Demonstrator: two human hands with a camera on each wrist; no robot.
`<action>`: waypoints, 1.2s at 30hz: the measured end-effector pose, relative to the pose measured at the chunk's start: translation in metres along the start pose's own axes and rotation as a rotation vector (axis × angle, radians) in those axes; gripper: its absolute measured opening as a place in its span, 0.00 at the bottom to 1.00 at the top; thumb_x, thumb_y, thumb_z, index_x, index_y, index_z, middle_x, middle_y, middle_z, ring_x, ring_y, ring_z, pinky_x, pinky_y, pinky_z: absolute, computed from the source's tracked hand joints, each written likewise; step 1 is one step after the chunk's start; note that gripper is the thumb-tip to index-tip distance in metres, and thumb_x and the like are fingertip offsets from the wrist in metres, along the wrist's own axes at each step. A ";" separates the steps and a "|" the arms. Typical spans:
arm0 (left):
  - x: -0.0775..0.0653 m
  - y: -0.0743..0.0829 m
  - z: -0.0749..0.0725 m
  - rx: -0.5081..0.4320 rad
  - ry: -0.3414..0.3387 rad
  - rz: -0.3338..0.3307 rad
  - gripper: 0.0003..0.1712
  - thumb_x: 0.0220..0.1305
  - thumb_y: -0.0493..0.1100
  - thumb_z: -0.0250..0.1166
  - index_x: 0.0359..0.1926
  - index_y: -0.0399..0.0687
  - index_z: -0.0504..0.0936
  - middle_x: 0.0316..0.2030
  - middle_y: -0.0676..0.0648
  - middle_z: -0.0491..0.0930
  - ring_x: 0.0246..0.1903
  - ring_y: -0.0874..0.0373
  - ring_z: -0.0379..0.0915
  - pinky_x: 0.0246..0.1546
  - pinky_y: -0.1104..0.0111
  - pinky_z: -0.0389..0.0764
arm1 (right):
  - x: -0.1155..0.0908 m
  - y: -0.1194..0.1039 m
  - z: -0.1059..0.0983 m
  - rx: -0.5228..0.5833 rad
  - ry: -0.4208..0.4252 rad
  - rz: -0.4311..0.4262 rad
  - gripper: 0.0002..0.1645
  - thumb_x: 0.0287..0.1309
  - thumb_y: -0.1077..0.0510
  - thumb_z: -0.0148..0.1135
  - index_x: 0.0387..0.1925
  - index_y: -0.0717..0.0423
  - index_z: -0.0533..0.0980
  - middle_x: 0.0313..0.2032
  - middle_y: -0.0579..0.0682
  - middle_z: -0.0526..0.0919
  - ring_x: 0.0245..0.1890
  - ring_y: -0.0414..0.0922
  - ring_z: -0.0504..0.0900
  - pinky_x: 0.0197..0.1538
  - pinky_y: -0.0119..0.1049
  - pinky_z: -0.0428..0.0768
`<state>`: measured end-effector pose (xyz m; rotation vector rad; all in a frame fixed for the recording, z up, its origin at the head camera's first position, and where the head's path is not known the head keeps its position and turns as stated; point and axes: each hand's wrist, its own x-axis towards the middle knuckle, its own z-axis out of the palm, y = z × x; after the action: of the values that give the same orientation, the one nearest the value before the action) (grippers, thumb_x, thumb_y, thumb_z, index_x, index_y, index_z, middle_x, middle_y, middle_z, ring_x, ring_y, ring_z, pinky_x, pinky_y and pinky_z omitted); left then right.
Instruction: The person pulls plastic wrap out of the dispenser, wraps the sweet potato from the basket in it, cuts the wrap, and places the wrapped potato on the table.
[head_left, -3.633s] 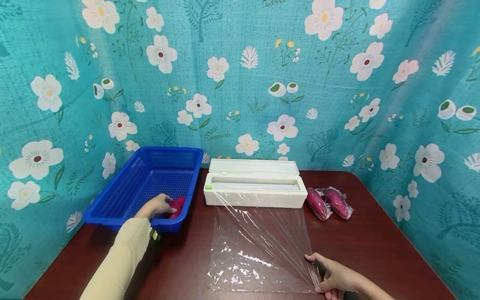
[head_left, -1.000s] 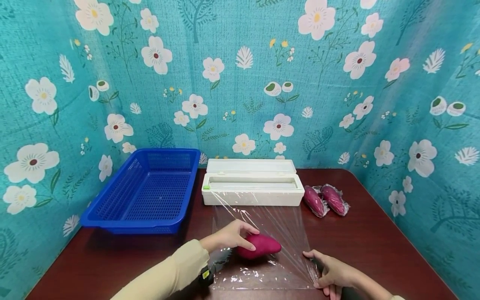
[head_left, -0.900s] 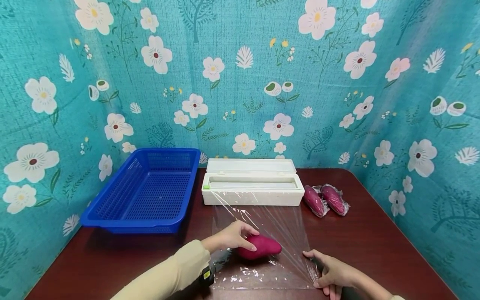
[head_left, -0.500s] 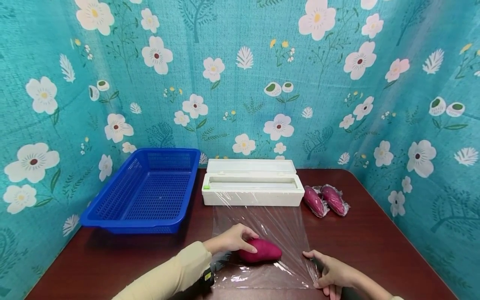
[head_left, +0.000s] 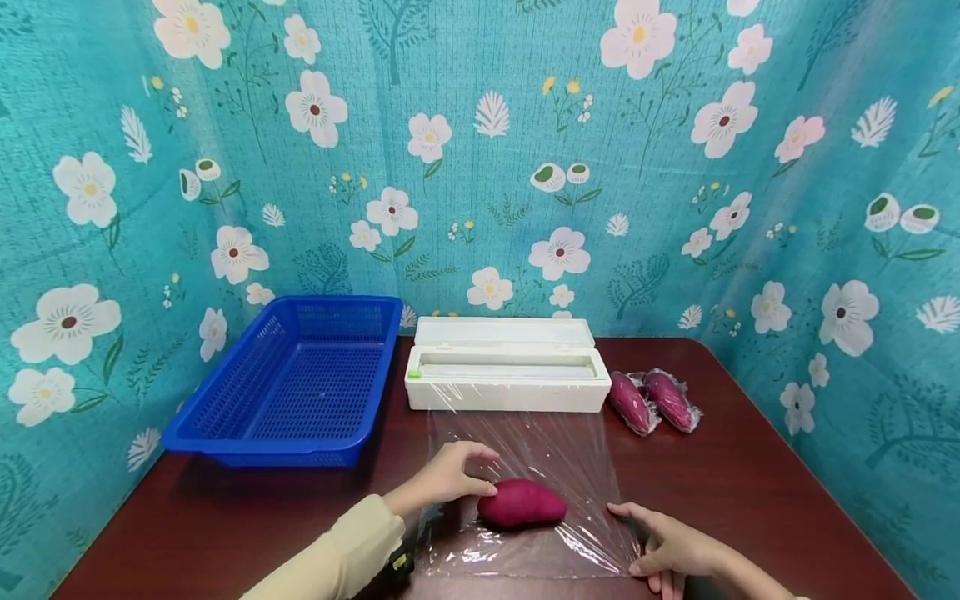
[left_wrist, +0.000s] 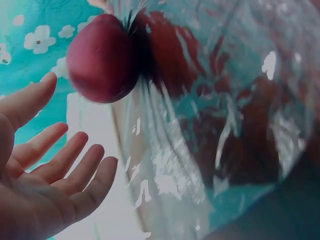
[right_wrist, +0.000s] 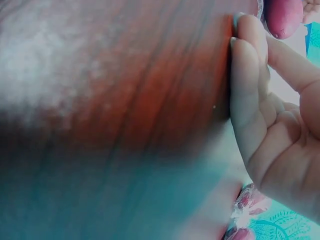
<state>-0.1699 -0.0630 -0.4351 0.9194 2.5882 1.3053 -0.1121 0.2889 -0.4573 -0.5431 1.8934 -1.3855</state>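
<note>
A magenta sweet potato (head_left: 522,502) lies on a sheet of cling film (head_left: 517,450) spread over the table. My left hand (head_left: 450,477) is just left of it, fingers and thumb apart, thumb tip right at its left end. In the left wrist view the same hand (left_wrist: 50,175) has its palm and spread fingers bare, with the sweet potato (left_wrist: 102,60) beyond the fingertips. My right hand (head_left: 671,550) presses the film's near right corner, thumb and index finger spread along its edge; its fingers look fairly straight in the right wrist view.
Behind the sheet stands a white film dispenser box (head_left: 510,396), lid raised, feeding the film forward. Two film-wrapped sweet potatoes (head_left: 633,406) lie right of it. A blue plastic basket (head_left: 285,446) sits at the left. A floral curtain (head_left: 480,192) borders the table (head_left: 750,475).
My left hand has brought the sweet potato from the basket onto the film, let go of it and drawn slightly left. The right hand stays at the film's corner.
</note>
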 end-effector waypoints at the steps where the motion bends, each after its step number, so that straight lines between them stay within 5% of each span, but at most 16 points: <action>1: -0.002 0.000 -0.002 0.021 0.018 0.020 0.24 0.43 0.41 0.71 0.44 0.36 0.78 0.40 0.44 0.79 0.42 0.56 0.73 0.44 0.62 0.72 | 0.000 0.000 0.000 -0.005 -0.006 -0.006 0.46 0.53 0.61 0.60 0.64 0.69 0.43 0.14 0.48 0.76 0.11 0.36 0.75 0.13 0.31 0.73; 8: -0.023 0.003 -0.016 0.049 0.020 0.108 0.18 0.43 0.39 0.71 0.37 0.36 0.80 0.33 0.44 0.80 0.34 0.54 0.75 0.36 0.65 0.75 | -0.001 -0.003 0.001 -0.022 -0.010 -0.039 0.47 0.54 0.62 0.59 0.64 0.71 0.40 0.16 0.51 0.76 0.12 0.40 0.77 0.14 0.53 0.72; 16: -0.049 -0.003 -0.021 0.054 -0.070 0.161 0.13 0.43 0.39 0.71 0.31 0.38 0.81 0.27 0.48 0.79 0.27 0.62 0.73 0.30 0.72 0.75 | 0.002 -0.006 0.002 -0.041 -0.001 -0.104 0.46 0.53 0.66 0.58 0.63 0.74 0.40 0.18 0.52 0.77 0.14 0.38 0.77 0.14 0.49 0.73; 23: -0.070 -0.012 -0.023 -0.029 -0.124 0.084 0.10 0.40 0.36 0.72 0.27 0.41 0.81 0.22 0.51 0.79 0.24 0.68 0.72 0.26 0.72 0.75 | 0.000 -0.001 0.003 -0.030 -0.001 -0.180 0.47 0.53 0.67 0.57 0.61 0.78 0.37 0.21 0.52 0.79 0.16 0.41 0.79 0.15 0.45 0.75; 36: -0.089 -0.015 -0.024 -0.042 -0.262 0.165 0.12 0.37 0.34 0.73 0.28 0.42 0.81 0.24 0.54 0.78 0.24 0.70 0.71 0.24 0.77 0.74 | -0.007 0.001 0.004 -0.019 0.045 -0.390 0.43 0.52 0.73 0.55 0.58 0.74 0.35 0.18 0.66 0.74 0.13 0.51 0.78 0.13 0.42 0.74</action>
<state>-0.1130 -0.1358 -0.4466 1.2273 2.3199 1.1788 -0.1050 0.2917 -0.4573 -0.9353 1.9046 -1.6349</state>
